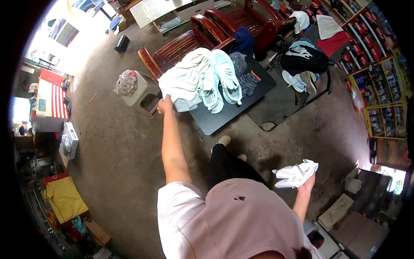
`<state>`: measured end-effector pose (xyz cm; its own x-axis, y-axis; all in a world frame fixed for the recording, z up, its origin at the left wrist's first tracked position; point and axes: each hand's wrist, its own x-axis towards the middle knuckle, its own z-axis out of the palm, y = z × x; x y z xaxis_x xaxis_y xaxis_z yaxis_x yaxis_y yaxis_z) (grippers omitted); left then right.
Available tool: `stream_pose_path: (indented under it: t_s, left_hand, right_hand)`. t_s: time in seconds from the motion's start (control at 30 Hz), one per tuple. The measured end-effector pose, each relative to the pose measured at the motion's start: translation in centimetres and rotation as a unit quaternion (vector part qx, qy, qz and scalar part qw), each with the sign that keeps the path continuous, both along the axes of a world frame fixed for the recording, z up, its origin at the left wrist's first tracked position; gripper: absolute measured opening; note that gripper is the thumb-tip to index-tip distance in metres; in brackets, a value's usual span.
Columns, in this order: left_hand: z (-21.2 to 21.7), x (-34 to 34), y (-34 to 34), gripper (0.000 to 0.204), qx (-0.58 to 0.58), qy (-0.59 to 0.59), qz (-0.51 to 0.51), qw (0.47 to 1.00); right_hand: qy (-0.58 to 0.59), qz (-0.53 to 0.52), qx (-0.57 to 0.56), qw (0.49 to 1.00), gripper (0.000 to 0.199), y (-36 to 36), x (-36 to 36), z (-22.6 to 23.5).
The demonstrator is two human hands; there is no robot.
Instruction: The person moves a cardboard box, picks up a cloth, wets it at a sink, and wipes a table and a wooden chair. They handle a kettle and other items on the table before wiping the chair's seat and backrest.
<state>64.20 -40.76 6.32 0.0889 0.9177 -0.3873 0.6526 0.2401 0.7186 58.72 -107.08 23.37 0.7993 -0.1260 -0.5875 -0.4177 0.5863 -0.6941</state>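
Note:
My left hand (pixel 165 105) is closed at the lower left corner of a cream knit garment (pixel 185 71), which lies heaped on a dark table (pixel 215 118). Some light grey folded cloth (pixel 186 104) shows under the garment, beside my fingers. A pair of white sneakers (pixel 226 77) stands to its right, with dark grey knit fabric (pixel 248 83) next to them. Out to the right, away from the table, my right hand (pixel 307 184) holds a bunched white cloth (pixel 295 173); its exact kind cannot be made out.
A beige stool (pixel 140 93) carrying a plastic bag (pixel 126 83) stands left of the table. Reddish wooden armchairs (pixel 181 49) are behind it. On the right, a dark low platform (pixel 276 110) bears a black backpack (pixel 306 57) and more shoes (pixel 295 81). Shelves (pixel 377 77) line the right side.

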Motion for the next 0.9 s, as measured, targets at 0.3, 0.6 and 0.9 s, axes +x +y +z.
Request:
stream_pose_path:
  t_s: [0.3, 0.6, 0.9]
  left_hand:
    - [27.1, 4.0, 4.9, 0.030, -0.217, -0.595, -0.117, 0.765]
    - [46.7, 18.8, 4.9, 0.029, -0.059, -0.649, -0.216, 0.728]
    - [60.9, 30.5, -17.0, 0.035, 0.135, -0.673, -0.375, 0.623]
  right_hand:
    - [-0.030, 0.014, -0.037, 0.999, 0.034, 5.7, 4.2, 1.7]
    - [-0.057, -0.059, 0.007, 0.997, 0.037, 3.9, 4.1, -1.9]
    - [0.044, -0.283, 0.070, 0.956, 0.050, -2.3, -2.7, -5.6]
